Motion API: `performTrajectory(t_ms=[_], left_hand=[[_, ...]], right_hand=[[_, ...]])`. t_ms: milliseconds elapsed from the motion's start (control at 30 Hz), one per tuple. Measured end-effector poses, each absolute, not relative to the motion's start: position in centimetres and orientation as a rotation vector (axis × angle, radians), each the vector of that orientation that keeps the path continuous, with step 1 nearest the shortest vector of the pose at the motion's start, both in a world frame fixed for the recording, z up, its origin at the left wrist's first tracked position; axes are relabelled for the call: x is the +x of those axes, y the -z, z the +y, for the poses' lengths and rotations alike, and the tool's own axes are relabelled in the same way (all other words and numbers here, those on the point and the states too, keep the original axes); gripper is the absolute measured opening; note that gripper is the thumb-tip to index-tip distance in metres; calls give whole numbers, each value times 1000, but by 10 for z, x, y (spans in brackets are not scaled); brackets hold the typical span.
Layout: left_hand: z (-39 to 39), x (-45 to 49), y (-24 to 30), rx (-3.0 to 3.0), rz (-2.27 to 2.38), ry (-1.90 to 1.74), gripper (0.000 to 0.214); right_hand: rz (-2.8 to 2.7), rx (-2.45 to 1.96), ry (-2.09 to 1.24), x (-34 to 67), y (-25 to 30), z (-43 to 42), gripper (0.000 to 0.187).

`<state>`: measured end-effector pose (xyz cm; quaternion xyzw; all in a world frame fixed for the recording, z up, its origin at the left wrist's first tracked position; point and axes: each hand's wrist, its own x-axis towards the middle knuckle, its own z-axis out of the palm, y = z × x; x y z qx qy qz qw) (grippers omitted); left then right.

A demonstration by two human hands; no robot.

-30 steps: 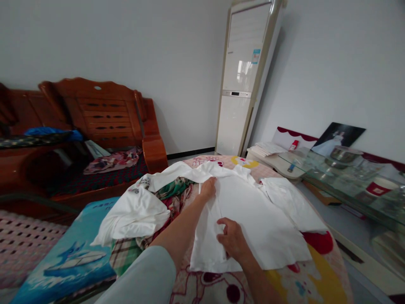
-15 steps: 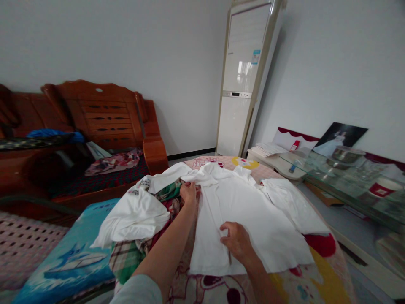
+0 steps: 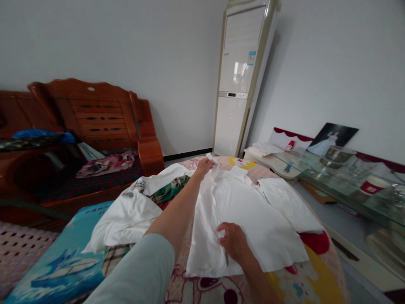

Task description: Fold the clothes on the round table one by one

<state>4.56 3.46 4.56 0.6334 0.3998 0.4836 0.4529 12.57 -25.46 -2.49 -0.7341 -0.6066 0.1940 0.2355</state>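
A white shirt (image 3: 256,223) lies spread out on the round table, its near hem toward me. My left hand (image 3: 205,165) reaches to the far side and is closed on the shirt's upper edge, which it lifts a little off the table. Over the shirt's lower front is my right hand (image 3: 233,240), with its fingers curled and the thumb pinching the cloth along a lengthwise fold. Left of my forearm sits a heap of clothes: a white garment with dark print (image 3: 129,215) over a green plaid cloth (image 3: 171,190). My left arm hides part of the heap.
The table wears a pink patterned cover (image 3: 205,291). At left stand a blue printed cushion (image 3: 69,253) and a wooden sofa (image 3: 104,114). A tall air conditioner (image 3: 236,84) is in the corner. To the right, a glass-topped stand (image 3: 329,177) holds bowls and glasses.
My left hand has moved from beside the clothes heap up and away to the shirt's far edge, raising it. My right hand stays at the shirt front. The view has shifted slightly.
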Motion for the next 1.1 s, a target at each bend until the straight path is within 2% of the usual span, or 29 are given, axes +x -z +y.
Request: performTrajectory(t_ms=[67,133,233,333,433,500,600,667,933,1100], left_hand=[[29,53,-46,1654,982,-1152,22],[20,48,-41,1717,1013,-1146,34],[2,24,-21,1863,1240,-1161,44],[-17,-5,5,2018,1467,-1041,44],[-32,-24,26,2066,1412,-956,43],[-37,-29,33,2100,1342,-928,46],[-36,-29,35,2123,1300,-918,53],[-34,-26,34,2097,1340,-921,55],[-31,-20,27,1943,1495,-947,45],[-27,-18,26,1947,1502,-917,37]], right_hand=[[-1660,-2009,-519,125,25,-255,35],[-1646,-2004,-517,125,23,-256,35],[-1612,-1983,-549,125,18,-256,35],[-1575,-1893,-704,127,15,-255,33],[-1526,-1776,-948,131,17,-257,32],[-1514,-1751,-997,132,18,-258,28],[-1506,-1775,-880,133,14,-256,20],[-1489,-1808,-774,134,7,-247,22],[-1485,-2050,-363,149,5,-162,32],[-1454,-2241,-268,151,6,-103,29]])
